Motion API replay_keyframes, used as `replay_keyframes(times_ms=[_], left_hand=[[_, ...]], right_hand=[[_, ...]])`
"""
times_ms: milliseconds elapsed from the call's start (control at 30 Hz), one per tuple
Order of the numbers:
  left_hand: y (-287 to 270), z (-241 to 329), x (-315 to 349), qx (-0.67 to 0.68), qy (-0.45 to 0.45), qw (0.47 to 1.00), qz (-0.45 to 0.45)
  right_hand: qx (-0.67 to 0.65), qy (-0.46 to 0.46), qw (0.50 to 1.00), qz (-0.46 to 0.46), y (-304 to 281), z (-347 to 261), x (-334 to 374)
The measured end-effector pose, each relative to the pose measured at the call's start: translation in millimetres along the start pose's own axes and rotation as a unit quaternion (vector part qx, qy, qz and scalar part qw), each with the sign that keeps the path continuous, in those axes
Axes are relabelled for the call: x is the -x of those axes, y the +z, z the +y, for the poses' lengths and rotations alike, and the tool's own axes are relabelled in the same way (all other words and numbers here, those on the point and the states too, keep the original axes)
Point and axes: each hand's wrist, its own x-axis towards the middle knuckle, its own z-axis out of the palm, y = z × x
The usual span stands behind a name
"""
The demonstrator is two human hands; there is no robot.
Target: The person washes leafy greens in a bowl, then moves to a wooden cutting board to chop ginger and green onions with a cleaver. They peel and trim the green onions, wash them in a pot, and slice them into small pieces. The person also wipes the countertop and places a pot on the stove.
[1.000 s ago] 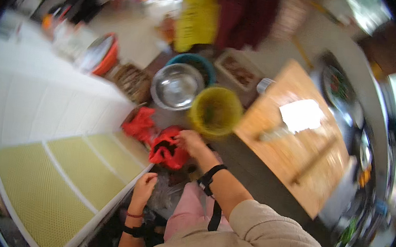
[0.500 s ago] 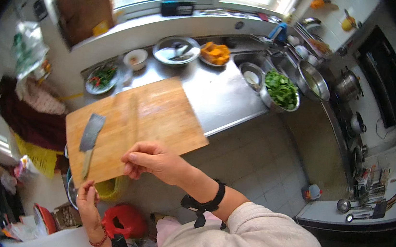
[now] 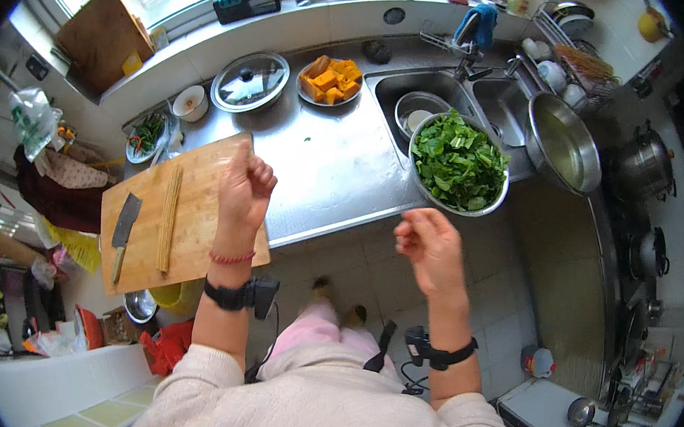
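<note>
My left hand [image 3: 246, 185] is curled into a loose fist over the right edge of the wooden cutting board [image 3: 198, 236], with nothing visible in it. On that board lie a cleaver [image 3: 126, 220] and a narrow strip of long, thin, yellowish sticks [image 3: 168, 219]. My right hand [image 3: 430, 252] hangs in the air just in front of a metal bowl [image 3: 488, 210] heaped with chopped green leaves [image 3: 457, 161]. Its fingers are bent inward, and I see nothing held. Neither hand touches the bowl.
Along the steel counter [image 3: 324, 187] stand a plate of orange pumpkin chunks [image 3: 331, 81], a glass-lidded pan [image 3: 250, 81], a small white bowl [image 3: 191, 103] and a plate of green and red peppers [image 3: 146, 139]. A double sink [image 3: 388, 93] and a large metal basin [image 3: 564, 143] are at the right.
My view has swung right, toward the sink. The left hand has risen to beside the board's right edge; the right hand has moved from over the board to near the greens.
</note>
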Motion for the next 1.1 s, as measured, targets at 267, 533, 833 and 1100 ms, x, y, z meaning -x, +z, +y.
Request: replay_keyframes(times_ms=[267, 533, 833, 1100], left_hand=[[-126, -164, -119, -0.660, 0.091, 0.730, 0.152], [-87, -237, -194, -0.820, -0.039, 0.509, 0.258], [30, -337, -290, -0.605, 0.007, 0.769, -0.204], [49, -228, -293, -0.636, 0.007, 0.753, -0.166]], right_hand=[[0.013, -0.008, 0.985, 0.171, -139, -42, -26], [0.049, -0.025, 0.967, 0.248, -188, -118, -78], [0.088, -0.018, 0.970, 0.224, -202, -168, -135], [0.278, -0.023, 0.959, 0.052, -212, -254, -252]])
